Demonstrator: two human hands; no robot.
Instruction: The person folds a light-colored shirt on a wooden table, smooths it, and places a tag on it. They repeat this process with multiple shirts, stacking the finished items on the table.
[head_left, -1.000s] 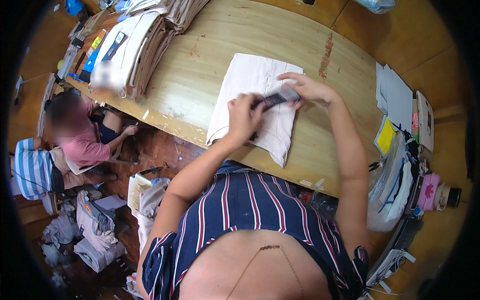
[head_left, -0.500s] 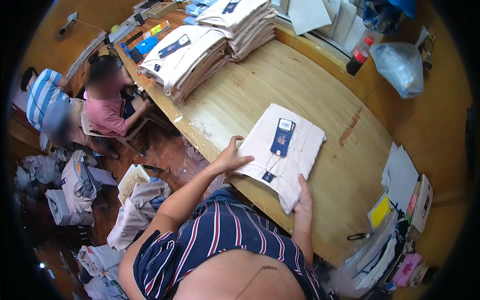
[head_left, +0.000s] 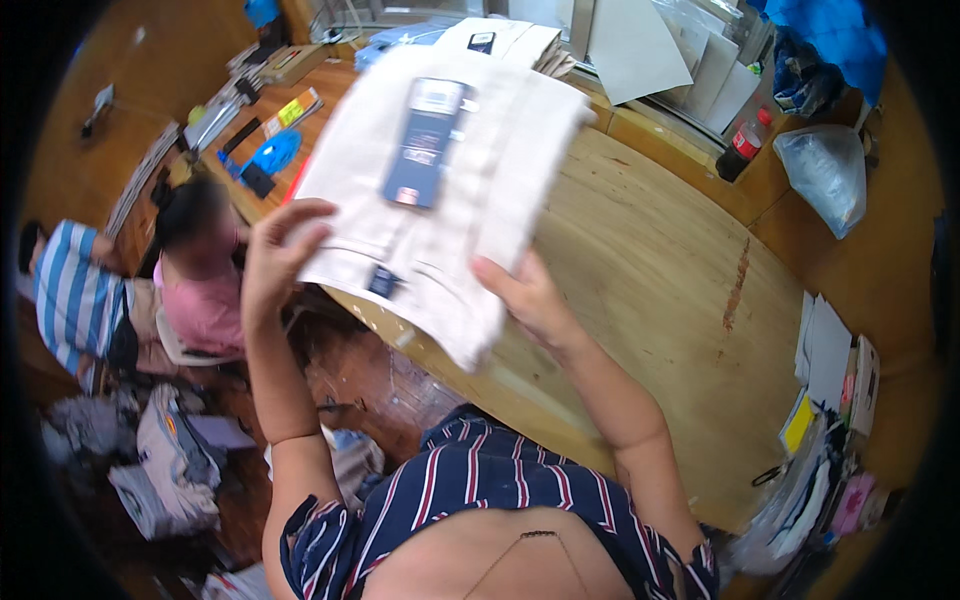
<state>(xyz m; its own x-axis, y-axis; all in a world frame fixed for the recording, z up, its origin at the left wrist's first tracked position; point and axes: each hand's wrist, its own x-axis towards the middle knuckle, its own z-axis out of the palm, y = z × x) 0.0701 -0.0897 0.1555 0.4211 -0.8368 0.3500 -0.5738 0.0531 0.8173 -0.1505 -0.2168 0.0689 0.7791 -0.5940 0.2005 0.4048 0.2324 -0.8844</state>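
Observation:
A folded pair of cream trousers (head_left: 470,170) is held up above the far left part of the table. A dark blue hang tag (head_left: 428,150) lies on its upper face, and a small dark label (head_left: 383,281) sits near its lower edge. My left hand (head_left: 280,260) grips the left edge, fingers partly bent round it. On the lower right side, my right hand (head_left: 530,298) holds the fold, thumb on top and the other fingers mostly hidden beneath. Behind the raised trousers, a stack of similar folded garments (head_left: 515,42) shows only in part.
The wooden table (head_left: 640,290) curves round in front of me. A cola bottle (head_left: 742,145) stands on the ledge beside a hanging plastic bag (head_left: 822,180). Cards and plastic-wrapped items (head_left: 800,500) crowd the right edge. Two people sit at left, near clothing piles (head_left: 170,460) on the floor.
Both hands have lifted the folded trousers off the table and carried them away and to the left, over the area of the stacks. My grip stays on both sides.

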